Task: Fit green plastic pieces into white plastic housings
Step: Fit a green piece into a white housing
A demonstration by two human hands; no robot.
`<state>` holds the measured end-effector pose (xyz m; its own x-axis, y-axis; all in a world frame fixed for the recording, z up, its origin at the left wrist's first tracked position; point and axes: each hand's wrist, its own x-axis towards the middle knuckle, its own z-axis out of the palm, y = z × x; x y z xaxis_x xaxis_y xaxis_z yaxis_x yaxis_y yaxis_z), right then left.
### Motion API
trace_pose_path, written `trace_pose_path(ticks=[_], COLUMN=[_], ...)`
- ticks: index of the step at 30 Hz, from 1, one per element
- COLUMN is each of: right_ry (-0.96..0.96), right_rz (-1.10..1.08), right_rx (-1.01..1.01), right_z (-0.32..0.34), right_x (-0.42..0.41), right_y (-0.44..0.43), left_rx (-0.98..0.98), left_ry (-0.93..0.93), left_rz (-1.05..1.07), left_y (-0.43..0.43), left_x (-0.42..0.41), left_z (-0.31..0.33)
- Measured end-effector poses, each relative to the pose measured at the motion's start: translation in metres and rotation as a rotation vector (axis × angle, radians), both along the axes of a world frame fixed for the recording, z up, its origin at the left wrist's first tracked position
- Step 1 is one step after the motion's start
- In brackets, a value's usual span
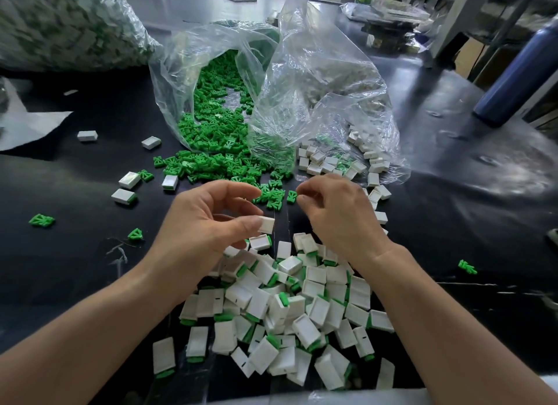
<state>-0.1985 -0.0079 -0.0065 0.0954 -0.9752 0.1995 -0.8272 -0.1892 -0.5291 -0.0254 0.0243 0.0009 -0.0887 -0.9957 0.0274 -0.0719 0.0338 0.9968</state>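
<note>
One white housing [267,224] is held above the black worktop [75,253], pinched between the thumb and curled fingers of the left grip [205,223], just beyond the near heap of assembled housings [302,314]. The right grip [335,211] is curled, its thumb and forefinger tips against a green piece [291,197] at the edge of the loose green spill [217,163]; whether the piece is actually pinched cannot be told. Behind, a clear bag [302,87] lies open, with empty housings [317,163] at its right

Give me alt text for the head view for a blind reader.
A person's left hand holds a white housing while the right hand reaches for green pieces spilled from a clear bag; assembled units are heaped nearer on the black table.
</note>
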Motion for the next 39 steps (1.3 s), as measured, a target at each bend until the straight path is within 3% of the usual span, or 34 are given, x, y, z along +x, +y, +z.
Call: trace_pose_path(ticks=[6, 12, 18, 23, 25, 39], right_ry=[0.228, 0.226, 0.011, -0.459, -0.544, -0.528], right_rz=[0.046, 0.037, 0.035, 0.112, 0.161, 0.237], right_rx=[0.07, 0.057, 0.026, 0.095, 0.096, 0.119], right_z=[-0.01, -0.01, -0.005, 0.005, 0.009, 0.013], right_x=[0.003, 0.001, 0.0, 0.001, 0.005, 0.012], right_y=[-0.009, -0.011, -0.006, 0.003, 0.008, 0.017], left_rx=[0.028, 0.028, 0.027, 0.024, 0.021, 0.013], left_ry=[0.068, 0.05, 0.065, 0.077, 0.076, 0.119], left_rz=[0.006, -0.009, -0.007, -0.003, 0.004, 0.005], left_y=[-0.001, -0.001, -0.002, -0.003, -0.003, -0.003], left_x=[0.0, 0.0, 0.001, 0.001, 0.001, 0.001], left_z=[0.0, 0.0, -0.001, -0.002, -0.002, -0.001])
